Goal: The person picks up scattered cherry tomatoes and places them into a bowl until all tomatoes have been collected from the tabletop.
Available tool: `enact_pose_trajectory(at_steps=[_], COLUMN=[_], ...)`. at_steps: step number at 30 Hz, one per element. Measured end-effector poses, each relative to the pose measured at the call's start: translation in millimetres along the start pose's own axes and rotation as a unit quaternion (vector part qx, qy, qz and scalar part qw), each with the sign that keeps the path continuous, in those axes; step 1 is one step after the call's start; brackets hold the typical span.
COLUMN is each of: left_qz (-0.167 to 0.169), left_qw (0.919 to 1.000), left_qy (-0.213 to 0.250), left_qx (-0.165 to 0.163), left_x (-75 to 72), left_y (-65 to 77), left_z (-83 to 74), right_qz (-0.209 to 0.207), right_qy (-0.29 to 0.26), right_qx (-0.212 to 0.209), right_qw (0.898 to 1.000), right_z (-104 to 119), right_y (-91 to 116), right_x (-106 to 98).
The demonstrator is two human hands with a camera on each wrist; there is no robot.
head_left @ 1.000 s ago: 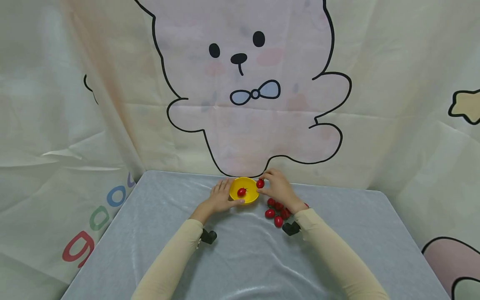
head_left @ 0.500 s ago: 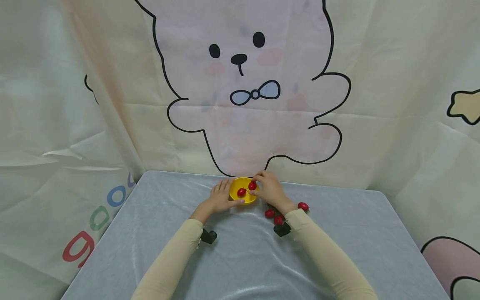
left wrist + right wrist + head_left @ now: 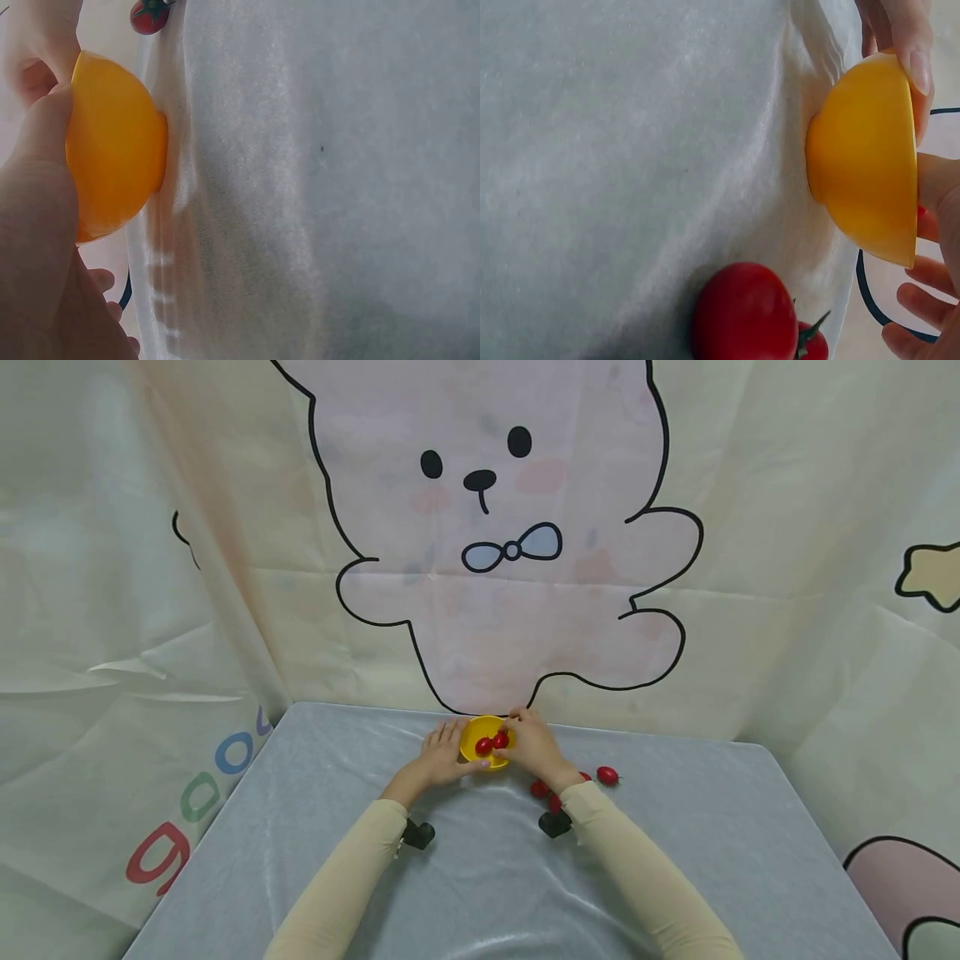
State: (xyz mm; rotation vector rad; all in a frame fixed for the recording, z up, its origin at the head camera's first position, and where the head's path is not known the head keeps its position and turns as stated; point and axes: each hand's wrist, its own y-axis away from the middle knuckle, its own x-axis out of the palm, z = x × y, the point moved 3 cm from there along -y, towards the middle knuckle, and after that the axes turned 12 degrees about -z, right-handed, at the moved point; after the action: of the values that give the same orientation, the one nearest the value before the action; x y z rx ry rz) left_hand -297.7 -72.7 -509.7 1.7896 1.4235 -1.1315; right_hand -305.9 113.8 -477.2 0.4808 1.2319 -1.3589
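Observation:
A small yellow bowl [image 3: 480, 726] stands near the far edge of the table. My left hand [image 3: 441, 765] holds its left side, thumb at the near rim and fingers spread along the far side. One cherry tomato [image 3: 483, 747] lies inside. Right beside that one, my right hand [image 3: 534, 747] pinches a second cherry tomato [image 3: 501, 741], low over the bowl. In the right wrist view the bowl wall [image 3: 866, 157] hides most of the held tomato. Several loose cherry tomatoes [image 3: 539, 789] lie on the cloth, partly covered by my right wrist.
One cherry tomato [image 3: 607, 775] lies apart, right of my right wrist. A grey cloth [image 3: 480, 877] covers the table. Behind its back edge hangs a curtain [image 3: 517, 635] printed with a bear. Black camera mounts [image 3: 555, 823] sit at both wrists.
My right hand has moved left from beside the bowl to over its inside, bringing the pinched cherry tomato next to the one lying there. My left hand has stayed at the bowl.

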Motion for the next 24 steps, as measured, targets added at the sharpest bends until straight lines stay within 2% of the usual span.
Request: enact_pose_trajectory(at_steps=[14,24], left_qz=[0.0,-0.006], left_qw=[1.0,1.0], left_qy=[-0.002,0.001], left_qx=[0.006,0.005], left_x=[-0.4,0.8], left_y=[0.7,-0.1], left_z=[-0.3,1.1], right_qz=[0.018,0.023], right_qy=[0.009,0.008], right_qx=[0.036,0.038], right_qw=[0.999,0.999], right_z=[5.2,5.4], right_y=[1.5,1.1], right_x=[4.0,5.1])
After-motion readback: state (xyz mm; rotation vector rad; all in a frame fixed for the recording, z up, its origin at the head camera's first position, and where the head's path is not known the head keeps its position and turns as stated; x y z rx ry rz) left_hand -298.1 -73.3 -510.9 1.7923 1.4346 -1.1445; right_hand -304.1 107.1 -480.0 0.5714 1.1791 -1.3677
